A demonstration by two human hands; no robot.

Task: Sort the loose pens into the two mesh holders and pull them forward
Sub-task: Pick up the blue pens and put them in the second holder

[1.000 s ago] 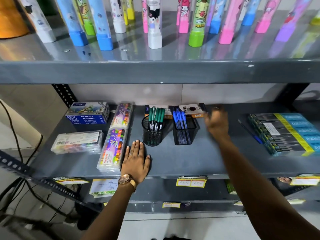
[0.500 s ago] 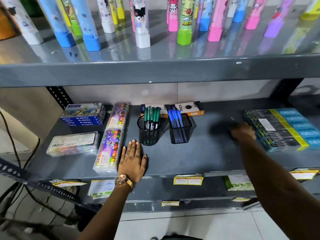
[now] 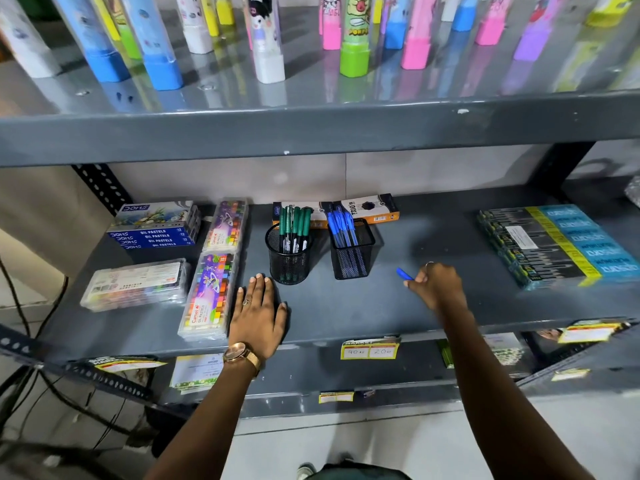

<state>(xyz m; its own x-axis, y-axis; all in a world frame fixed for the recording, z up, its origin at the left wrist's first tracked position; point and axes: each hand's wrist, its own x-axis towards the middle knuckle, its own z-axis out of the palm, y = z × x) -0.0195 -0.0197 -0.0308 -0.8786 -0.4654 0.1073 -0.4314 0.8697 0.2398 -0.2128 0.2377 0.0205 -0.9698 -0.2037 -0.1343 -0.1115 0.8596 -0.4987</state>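
Observation:
Two black mesh holders stand mid-shelf. The round holder [image 3: 289, 263] on the left carries several green-capped pens [image 3: 294, 226]. Beside it, the square holder [image 3: 352, 258] carries several blue pens [image 3: 341, 227]. My right hand [image 3: 438, 285] hovers over the shelf to the right of the square holder, closed around a blue pen [image 3: 403, 274] whose cap end sticks out to the left. My left hand [image 3: 258, 315] lies flat on the shelf, fingers apart, just in front and left of the round holder.
Crayon and oil pastel boxes [image 3: 211, 296] lie left of my left hand. A pencil box [image 3: 360, 209] sits behind the holders. A stack of dark packs [image 3: 554, 247] fills the shelf's right. An upper shelf [image 3: 311, 129] overhangs with several coloured tubes.
My right hand went right to the loose blue pen by the dark packs, picked it up, and has come back left toward the square holder. My left hand stayed flat.

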